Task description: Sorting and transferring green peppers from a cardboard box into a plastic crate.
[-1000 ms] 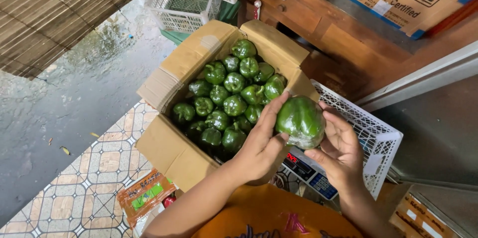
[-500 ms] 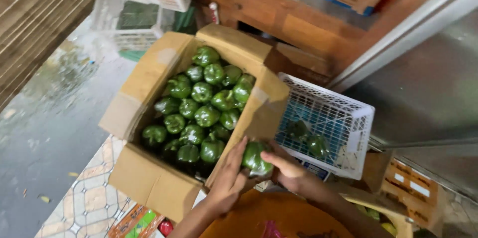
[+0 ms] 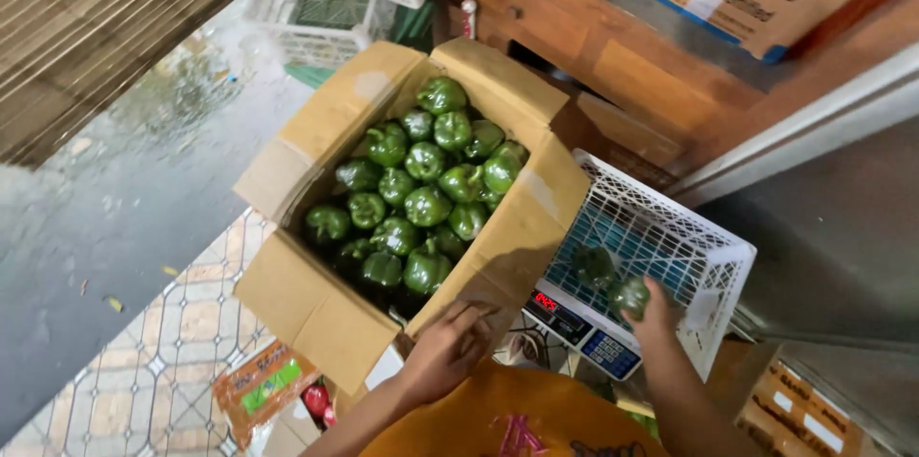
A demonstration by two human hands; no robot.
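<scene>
Overhead, the person's right hand (image 3: 654,315) grips a green bell pepper (image 3: 631,296) inside a white plastic basket (image 3: 713,261) that sits on a digital scale (image 3: 579,331). Another pepper (image 3: 593,266) lies in the basket. Their left hand (image 3: 448,347), fingers loosely curled and empty, rests on a flap of the cardboard box (image 3: 316,299) full of green peppers (image 3: 421,189).

An open brown cardboard box (image 3: 316,299) stands left of a scale's red-lit screen (image 3: 547,303).

Right hand's fingers (image 3: 647,315) behind the held pepper (image 3: 630,296).
</scene>
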